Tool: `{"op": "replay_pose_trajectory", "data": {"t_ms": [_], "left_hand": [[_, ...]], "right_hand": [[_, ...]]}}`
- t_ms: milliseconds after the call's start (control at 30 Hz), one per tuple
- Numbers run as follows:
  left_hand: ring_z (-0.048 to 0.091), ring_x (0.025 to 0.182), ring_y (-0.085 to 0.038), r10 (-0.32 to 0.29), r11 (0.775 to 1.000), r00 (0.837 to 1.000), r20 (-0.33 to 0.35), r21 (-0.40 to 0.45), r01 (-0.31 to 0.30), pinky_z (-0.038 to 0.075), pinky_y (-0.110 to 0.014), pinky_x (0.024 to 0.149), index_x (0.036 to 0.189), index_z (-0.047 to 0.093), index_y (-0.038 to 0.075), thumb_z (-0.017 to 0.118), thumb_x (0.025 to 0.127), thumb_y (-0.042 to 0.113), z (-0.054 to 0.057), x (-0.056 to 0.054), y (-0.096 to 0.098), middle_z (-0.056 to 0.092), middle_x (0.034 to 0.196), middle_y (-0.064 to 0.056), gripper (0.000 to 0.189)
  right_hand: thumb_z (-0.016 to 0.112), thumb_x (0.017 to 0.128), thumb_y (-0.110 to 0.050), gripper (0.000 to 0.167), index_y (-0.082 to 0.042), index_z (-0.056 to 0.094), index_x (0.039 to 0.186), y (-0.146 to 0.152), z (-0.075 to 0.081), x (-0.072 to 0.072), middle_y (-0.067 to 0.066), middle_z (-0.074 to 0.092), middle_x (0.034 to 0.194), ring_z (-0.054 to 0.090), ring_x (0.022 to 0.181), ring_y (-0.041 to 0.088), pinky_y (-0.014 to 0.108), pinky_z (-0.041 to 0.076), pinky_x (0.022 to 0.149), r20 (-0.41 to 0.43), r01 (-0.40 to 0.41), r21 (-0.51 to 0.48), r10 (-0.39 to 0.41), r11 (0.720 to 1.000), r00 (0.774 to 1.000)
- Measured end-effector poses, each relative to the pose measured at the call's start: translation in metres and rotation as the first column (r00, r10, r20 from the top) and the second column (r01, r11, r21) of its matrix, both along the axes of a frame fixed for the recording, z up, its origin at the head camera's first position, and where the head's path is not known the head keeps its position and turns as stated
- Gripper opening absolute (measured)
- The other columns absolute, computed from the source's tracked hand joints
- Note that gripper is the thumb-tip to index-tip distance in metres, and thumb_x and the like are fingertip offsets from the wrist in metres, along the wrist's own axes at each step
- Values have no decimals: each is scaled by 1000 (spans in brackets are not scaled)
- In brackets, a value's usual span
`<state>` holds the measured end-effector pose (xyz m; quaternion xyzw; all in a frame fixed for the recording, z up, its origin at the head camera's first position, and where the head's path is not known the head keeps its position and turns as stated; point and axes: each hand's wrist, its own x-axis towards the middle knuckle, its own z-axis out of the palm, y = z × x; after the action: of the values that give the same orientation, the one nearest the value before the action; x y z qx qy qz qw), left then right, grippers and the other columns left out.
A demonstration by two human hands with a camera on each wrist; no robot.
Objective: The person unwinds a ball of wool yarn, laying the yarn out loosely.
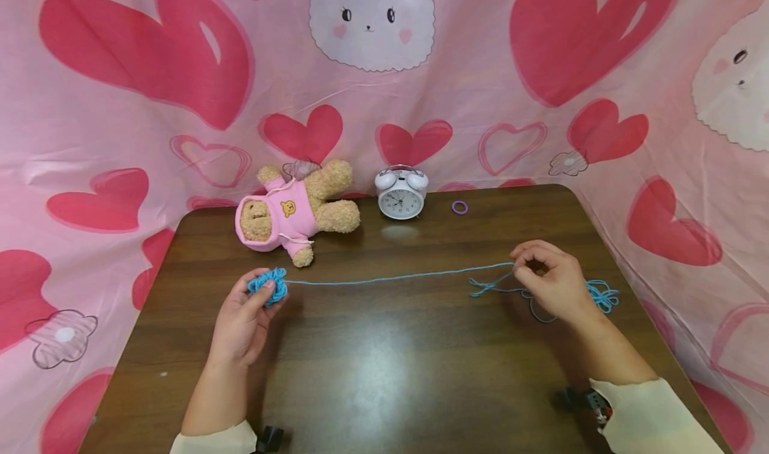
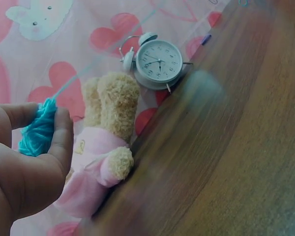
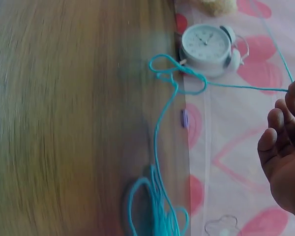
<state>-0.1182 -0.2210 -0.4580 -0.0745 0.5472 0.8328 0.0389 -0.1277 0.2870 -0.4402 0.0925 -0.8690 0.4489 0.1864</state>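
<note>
My left hand (image 1: 243, 324) grips a small bundle of blue yarn (image 1: 270, 287) between thumb and fingers, over the left part of the table. From that bundle a single strand (image 1: 384, 279) runs nearly straight across to my right hand (image 1: 555, 284), whose thumb and index finger pinch it. In the right wrist view the other fingers (image 3: 275, 120) are loosely bent and apart from the yarn. Below the pinch the strand continues into loose loops (image 3: 179, 73) and a slack heap of yarn (image 1: 603, 296) lying on the table beside the right hand.
A teddy bear (image 1: 294, 210) in a pink hoodie lies on its back at the back left. A white twin-bell alarm clock (image 1: 400, 193) stands at the back middle, with a purple ring (image 1: 459, 201) to its right. Pink heart-printed cloth (image 1: 462, 100) hangs behind the brown table (image 1: 372, 367).
</note>
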Motion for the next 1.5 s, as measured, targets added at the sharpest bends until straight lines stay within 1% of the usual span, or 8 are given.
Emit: {"op": "replay_pose_trajectory", "data": {"t_ms": [267, 467, 567, 733, 933, 1167, 1333, 1500], "left_hand": [[70, 95, -10, -4, 1000, 1000, -16, -1, 4, 58, -30, 93, 131, 49, 3, 60, 106, 13, -4, 1, -4, 67, 109, 0, 30], [70, 95, -10, 1, 1000, 1000, -15, -12, -2, 58, -31, 94, 126, 54, 10, 60, 106, 14, -5, 1, -6, 67, 110, 0, 21], [70, 93, -10, 11, 1000, 1000, -19, -2, -11, 58, -31, 92, 125, 55, 13, 60, 106, 12, -6, 0, -6, 67, 109, 1, 19], [69, 89, -11, 25, 1000, 999, -33, 11, -24, 58, -30, 87, 125, 55, 13, 59, 106, 10, -8, -1, -8, 66, 107, 1, 19], [68, 89, -11, 49, 998, 998, -47, 33, -48, 58, -29, 87, 123, 58, 14, 58, 106, 8, -10, -1, -13, 65, 106, 1, 18], [68, 93, -11, 65, 998, 998, -21, 21, -64, 57, -28, 89, 123, 58, 13, 61, 105, 10, -7, 2, -20, 66, 107, 1, 19], [67, 93, -12, 85, 996, 996, -27, 33, -84, 56, -27, 85, 123, 58, 14, 60, 105, 8, -6, 3, -24, 66, 106, 1, 19], [67, 93, -12, 100, 995, 995, -24, 34, -99, 56, -26, 84, 124, 58, 13, 60, 105, 8, -4, 5, -27, 65, 106, 1, 20]], "right_hand": [[63, 82, 18, 22, -1, 64, 71, 11, 29, 14, -3, 66, 92, 58, 76, 2, 10, 43, 60, -29, 32, -2, -32, 1000, 999], [63, 83, 17, 20, 0, 64, 71, 25, 35, 20, -10, 65, 91, 58, 79, 3, 8, 43, 65, -63, 62, 4, -61, 998, 996], [63, 83, 17, 19, 1, 63, 72, 35, 31, 19, -4, 66, 90, 58, 83, 4, 8, 43, 65, -72, 76, -3, -76, 997, 994], [63, 83, 17, 17, 2, 63, 73, 62, 10, 16, 6, 67, 93, 58, 84, 1, 6, 43, 67, -76, 108, -3, -108, 994, 991], [64, 83, 17, 16, 3, 63, 75, 89, -3, 17, -14, 68, 95, 59, 80, -3, 6, 43, 64, -79, 129, -40, -132, 991, 988], [64, 84, 15, 13, 4, 63, 76, 110, 2, 22, -23, 68, 93, 61, 79, -7, 4, 44, 66, -105, 167, -40, -170, 985, 980], [64, 85, 16, 11, 6, 62, 79, 127, 5, 26, -26, 68, 92, 60, 80, -8, 3, 44, 67, -60, 231, -51, -234, 972, 971], [65, 88, 9, 14, 0, 64, 77, 142, 5, 29, -31, 67, 90, 57, 75, -11, 2, 42, 63, 12, 327, -46, -327, 944, 945]]}}
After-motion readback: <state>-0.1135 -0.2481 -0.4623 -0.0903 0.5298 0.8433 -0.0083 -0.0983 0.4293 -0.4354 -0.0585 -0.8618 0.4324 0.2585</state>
